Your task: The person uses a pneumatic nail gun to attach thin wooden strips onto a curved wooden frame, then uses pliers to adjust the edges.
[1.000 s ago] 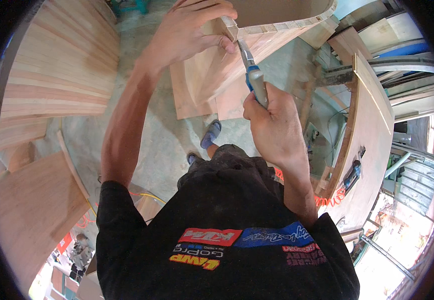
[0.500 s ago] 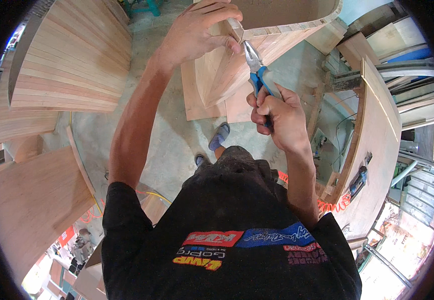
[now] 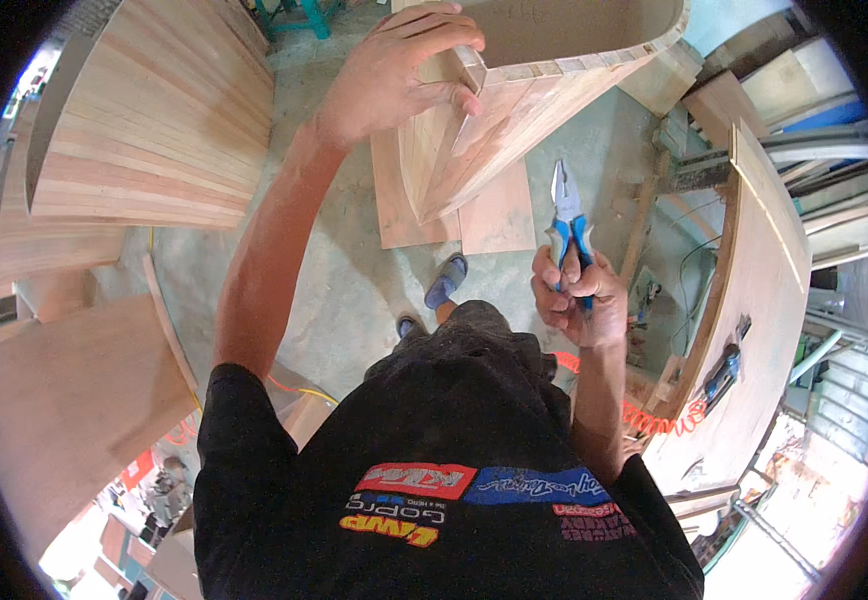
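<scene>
At the top, the corner of a curved, pale wooden body (image 3: 514,120) built of joined strips rises over the floor. My left hand (image 3: 394,75) grips its rim, fingers over the top edge and thumb against the outer side near the corner. Combination pliers (image 3: 566,205) with blue and grey handles are in my right hand (image 3: 586,295), fingers wrapped round the handles. Their jaws point up and away from me, over the floor to the right of the wooden body and apart from it.
Flat boards (image 3: 496,225) lie under the wooden body. A large slatted wooden piece (image 3: 154,120) stands at left. At right, a wooden worktable (image 3: 754,300) carries a black-and-blue tool (image 3: 722,372); a red coiled hose (image 3: 654,420) runs beside it. Stacked boards (image 3: 839,195) line the far right.
The pliers have come away from the wooden corner, moving right and toward me in my right hand. My left hand still holds the rim.
</scene>
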Motion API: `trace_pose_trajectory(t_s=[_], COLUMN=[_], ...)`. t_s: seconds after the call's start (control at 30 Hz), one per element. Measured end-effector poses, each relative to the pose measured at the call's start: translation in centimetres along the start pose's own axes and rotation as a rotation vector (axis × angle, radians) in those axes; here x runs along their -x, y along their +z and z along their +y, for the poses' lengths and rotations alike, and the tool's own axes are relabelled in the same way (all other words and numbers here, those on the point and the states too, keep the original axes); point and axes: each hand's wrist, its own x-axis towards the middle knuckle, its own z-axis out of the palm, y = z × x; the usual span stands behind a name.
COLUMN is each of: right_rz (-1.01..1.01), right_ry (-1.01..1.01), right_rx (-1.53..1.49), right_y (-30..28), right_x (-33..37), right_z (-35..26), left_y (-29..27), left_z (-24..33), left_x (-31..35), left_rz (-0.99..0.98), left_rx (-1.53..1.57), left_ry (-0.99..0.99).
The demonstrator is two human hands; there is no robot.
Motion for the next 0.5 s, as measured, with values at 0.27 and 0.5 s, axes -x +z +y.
trace_pose_trajectory(t_s=[0.27,0.5], right_rz=[0.091,0.054], right_ry=[-0.080,-0.013], right_rx=[0.618,0.457], right_y=[5.5,4.7], right_x=[-4.1,-4.8], right_z=[-1.1,-1.8], left_y=[0.0,0.1], left_z=[0.0,0.3], left_x=[-0.2,-0.4], left_rz=[-0.012,-0.026], left_rx=[-0.027,0.007], left_ry=[0.037,0.014])
